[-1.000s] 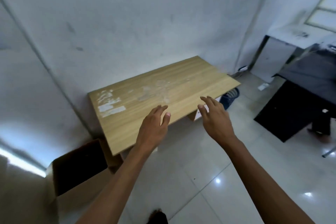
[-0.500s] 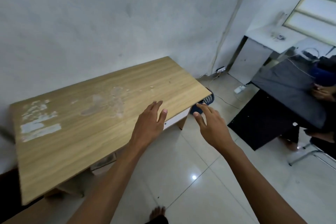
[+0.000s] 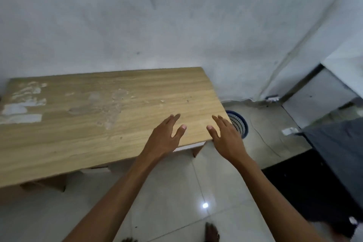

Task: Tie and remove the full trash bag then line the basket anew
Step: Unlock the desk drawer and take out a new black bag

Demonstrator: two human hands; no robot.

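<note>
Wall (image 3: 157, 25) fills upper half of frame, grey-white, mottled plaster w/ a few dark marks. Below it, wooden table (image 3: 98, 127) spans left to centre: light wood grain, flat rectangular top, pale scuffed patches and tape-like strips toward its left end. Floor (image 3: 172, 202) in lower centre is glossy pale tile w/ a bright light spot. Dark mat or cloth at lower right edge, too blurred to tell more.

Left hand (image 3: 163, 139) at centre frame, fingers straight and slightly spread, palm down over table's near edge; grasping nothing, contact w/ top can't be told. Right hand (image 3: 227, 139) just right of it, same pose, released, over table's right corner.

Basket (image 3: 240, 124) sits on floor right of centre, just beyond right hand's fingertips, partly hidden by table corner. Round, blue rim, slatted sides. Contents not visible.
</note>
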